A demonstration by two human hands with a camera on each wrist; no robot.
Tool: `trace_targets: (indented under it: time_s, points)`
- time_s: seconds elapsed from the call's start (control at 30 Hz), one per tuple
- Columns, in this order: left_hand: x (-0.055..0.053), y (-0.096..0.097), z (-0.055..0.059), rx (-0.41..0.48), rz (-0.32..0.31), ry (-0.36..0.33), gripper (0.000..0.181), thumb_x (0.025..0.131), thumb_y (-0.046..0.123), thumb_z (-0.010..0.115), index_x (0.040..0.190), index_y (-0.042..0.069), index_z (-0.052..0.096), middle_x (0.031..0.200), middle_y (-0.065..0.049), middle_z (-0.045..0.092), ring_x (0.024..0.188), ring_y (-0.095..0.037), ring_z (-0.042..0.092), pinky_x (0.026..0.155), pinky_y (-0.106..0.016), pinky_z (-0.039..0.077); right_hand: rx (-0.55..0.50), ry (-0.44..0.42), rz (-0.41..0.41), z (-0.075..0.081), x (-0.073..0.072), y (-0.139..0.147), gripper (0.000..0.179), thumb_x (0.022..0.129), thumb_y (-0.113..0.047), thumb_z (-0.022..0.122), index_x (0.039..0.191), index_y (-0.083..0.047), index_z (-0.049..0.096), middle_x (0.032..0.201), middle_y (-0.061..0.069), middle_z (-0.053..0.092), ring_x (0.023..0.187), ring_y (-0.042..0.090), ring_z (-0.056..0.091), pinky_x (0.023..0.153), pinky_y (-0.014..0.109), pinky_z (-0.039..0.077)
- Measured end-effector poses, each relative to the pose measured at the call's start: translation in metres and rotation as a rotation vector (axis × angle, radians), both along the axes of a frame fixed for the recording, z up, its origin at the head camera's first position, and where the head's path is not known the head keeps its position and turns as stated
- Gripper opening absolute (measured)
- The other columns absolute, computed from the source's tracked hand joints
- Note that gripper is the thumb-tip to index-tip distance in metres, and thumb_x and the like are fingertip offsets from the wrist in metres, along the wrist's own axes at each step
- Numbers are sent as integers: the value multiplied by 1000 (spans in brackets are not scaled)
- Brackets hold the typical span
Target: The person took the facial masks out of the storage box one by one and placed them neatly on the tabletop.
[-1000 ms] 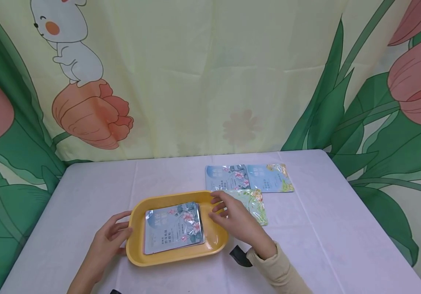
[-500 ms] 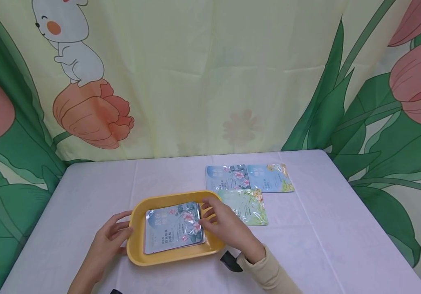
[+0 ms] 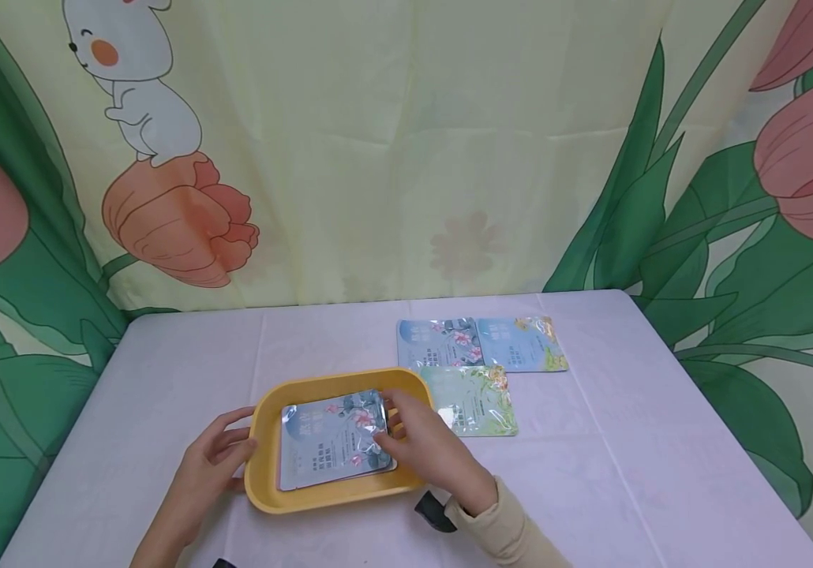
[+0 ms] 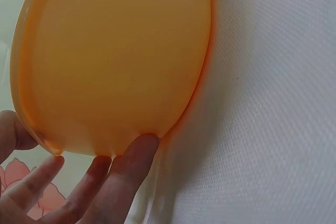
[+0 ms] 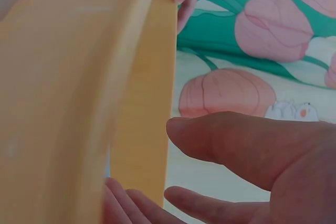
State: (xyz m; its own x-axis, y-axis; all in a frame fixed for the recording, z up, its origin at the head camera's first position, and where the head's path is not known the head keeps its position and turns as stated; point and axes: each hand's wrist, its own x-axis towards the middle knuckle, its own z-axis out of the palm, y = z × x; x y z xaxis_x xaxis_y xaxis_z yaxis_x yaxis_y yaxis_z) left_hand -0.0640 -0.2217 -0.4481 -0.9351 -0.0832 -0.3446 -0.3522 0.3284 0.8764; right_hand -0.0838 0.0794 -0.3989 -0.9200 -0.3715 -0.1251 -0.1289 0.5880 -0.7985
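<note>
A yellow tray (image 3: 328,502) stands on the table. In it lies a small stack of glossy packets, like facial mask sachets; the top blue-grey packet (image 3: 328,446) has pink flowers. My left hand (image 3: 211,457) holds the tray's left end, and in the left wrist view its fingertips (image 4: 144,148) touch the outer wall. My right hand (image 3: 424,446) reaches over the tray's right side, with thumb and fingers at the packets' right edge. In the right wrist view its thumb (image 5: 210,135) is apart from the fingers; whether they touch the packets is hidden.
Behind the tray's right end lie a blue flowered packet (image 3: 438,341), a light-blue packet (image 3: 520,344) and a green packet (image 3: 473,402). A white cloth (image 3: 612,442) covers the table. A printed curtain (image 3: 378,158) hangs at the back edge.
My right hand has moved left from the tray's right rim to the packets' right edge, uncovering more of the green packet. The left hand and tray look almost unmoved.
</note>
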Motion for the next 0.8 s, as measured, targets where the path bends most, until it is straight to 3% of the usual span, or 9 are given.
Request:
trace_targets:
  time_s: [0.37, 0.8]
  points:
    - [-2, 0, 1, 13, -7, -3, 55, 97, 32, 65, 146, 24, 43, 139, -21, 55, 111, -24, 65, 70, -33, 61, 65, 2, -19, -4, 0, -5, 55, 92, -14, 70, 138, 4, 46, 118, 16, 61, 92, 23, 60, 69, 25, 55]
    - [-1, 0, 1, 2, -7, -9, 55, 97, 30, 65, 146, 23, 42, 139, -22, 55, 113, -27, 64, 70, -33, 61, 141, 1, 9, -10, -2, -11, 59, 94, -19, 69, 142, 3, 42, 106, 7, 61, 84, 14, 56, 69, 23, 49]
